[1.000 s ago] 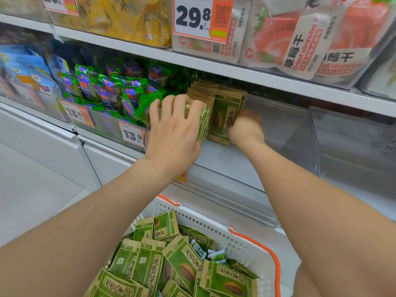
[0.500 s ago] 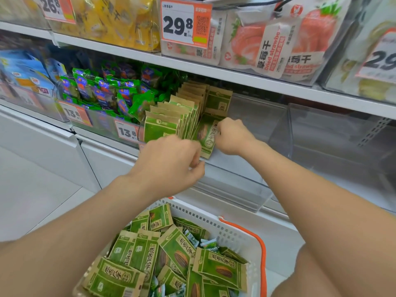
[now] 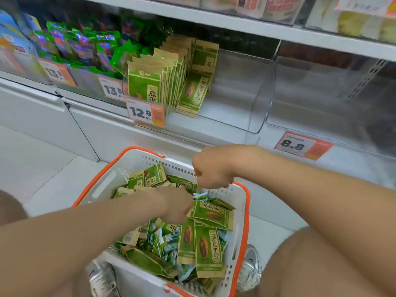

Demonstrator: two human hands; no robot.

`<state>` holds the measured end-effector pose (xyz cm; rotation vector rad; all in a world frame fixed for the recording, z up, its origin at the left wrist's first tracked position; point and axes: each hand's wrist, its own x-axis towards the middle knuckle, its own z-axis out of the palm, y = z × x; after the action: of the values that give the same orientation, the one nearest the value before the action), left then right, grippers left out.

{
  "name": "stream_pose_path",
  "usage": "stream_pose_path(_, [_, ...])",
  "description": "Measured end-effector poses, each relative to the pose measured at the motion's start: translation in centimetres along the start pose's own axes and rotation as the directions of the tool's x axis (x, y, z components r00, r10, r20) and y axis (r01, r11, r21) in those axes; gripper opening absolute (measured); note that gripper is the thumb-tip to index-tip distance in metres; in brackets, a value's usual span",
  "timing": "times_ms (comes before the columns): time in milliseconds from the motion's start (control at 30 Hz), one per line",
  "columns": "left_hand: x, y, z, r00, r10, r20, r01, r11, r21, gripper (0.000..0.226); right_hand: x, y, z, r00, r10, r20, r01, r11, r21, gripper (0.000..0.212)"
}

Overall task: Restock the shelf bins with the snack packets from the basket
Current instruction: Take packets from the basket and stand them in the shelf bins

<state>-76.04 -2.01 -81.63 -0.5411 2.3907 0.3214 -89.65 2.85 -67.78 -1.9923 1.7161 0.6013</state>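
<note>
Pale floor tiles [image 3: 32, 168] lay at the left and ran up to a white cabinet base [image 3: 32, 108] under the shelf [image 3: 192, 138]. Along that shelf, from the left, a clear bin held blue packets [image 3: 12, 39]. The next held green-and-purple packets [image 3: 85, 48] behind a 13.8 price tag [image 3: 112, 90]. The shelf bin [image 3: 235, 99] after it held a row of upright green-and-kraft seed packets [image 3: 145, 82] in its left part, one more leaning packet [image 3: 194, 93] against the row's right side, and a 12.8 tag [image 3: 145, 112] clipped to its front. Further right stood another clear bin [image 3: 321, 99] above an 8.8 tag [image 3: 300, 145]. On the floor below sat the white, orange-rimmed basket [image 3: 128, 166], between two grey shoes [image 3: 102, 279]. It was heaped with snack packets [image 3: 209, 249] of the same green kind, mixed with smaller pale-green sachets [image 3: 165, 243]. The left hand [image 3: 177, 204] reached down into the heap, its fingers curled under and hidden against a packet's edge, so what it gripped could not be told. The right hand [image 3: 212, 170] hung over the basket's far rim with fingers curled inward; whether they pinched anything could not be told.
</note>
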Motion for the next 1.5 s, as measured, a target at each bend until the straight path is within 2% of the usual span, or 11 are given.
stream_pose_path(200, [1.9,4.3,4.9,0.969,0.215,0.124,-0.235,0.957,0.173,0.051,1.9,0.5,4.3,0.993,0.054,0.101,-0.031,0.977,-0.211,0.029])
stream_pose_path(333, [3.5,5.9,7.4,0.883,0.467,0.041,-0.434,0.780,0.451,0.074,2.4,0.8,5.1,0.991,0.022,0.128,0.005,0.978,-0.209,0.027])
stream_pose_path(500, [5.6,6.7,8.2,0.850,0.527,0.011,-0.454,0.721,0.523,0.099,2.6,1.2,5.2,0.992,-0.003,0.124,0.027,0.981,-0.194,0.027])
stream_pose_path(767, [6.0,6.0,6.4,0.817,0.577,0.010,-0.438,0.608,0.662,0.090,2.0,1.5,4.7,0.995,0.021,0.097,-0.003,0.983,-0.181,0.027])
stream_pose_path(867, [4.4,5.6,4.0,0.867,0.492,-0.080,-0.404,0.787,0.466,0.091,1.3,1.8,3.7,0.998,0.041,0.041,-0.035,0.989,-0.143,0.032])
stream_pose_path(933, [3.1,5.3,2.4,0.906,0.380,-0.187,-0.345,0.918,0.194,0.084,1.0,2.3,3.0,0.999,0.051,-0.018,-0.052,0.993,-0.106,0.035])
stream_pose_path(1033, [1.0,4.8,0.0,0.946,0.178,-0.272,-0.254,0.925,-0.281,0.069,0.4,2.8,1.7,0.994,0.046,-0.097,-0.055,0.994,-0.093,0.037])
stream_pose_path(1167, [-1.6,3.3,-3.1,0.907,-0.135,-0.399,-0.177,0.738,-0.651,0.056,-0.7,2.0,-0.4,0.895,-0.032,-0.445,0.034,0.999,-0.005,0.040])
stream_pose_path(1367, [-5.3,1.7,-6.0,0.754,-0.492,-0.437,-0.352,0.259,-0.899,0.035,-2.0,0.4,-3.1,0.447,0.038,-0.894,0.177,0.976,0.130,0.022])
stream_pose_path(1433, [-6.1,1.3,-6.7,0.671,-0.616,-0.412,-0.426,0.134,-0.895,0.058,-2.1,0.1,-3.8,0.296,0.130,-0.946,0.289,0.932,0.218,0.017])
stream_pose_path(1500, [-6.9,1.1,-7.4,0.590,-0.697,-0.407,-0.492,0.088,-0.866,0.080,-1.8,-0.4,-4.6,0.329,0.263,-0.907,0.403,0.829,0.387,0.022])
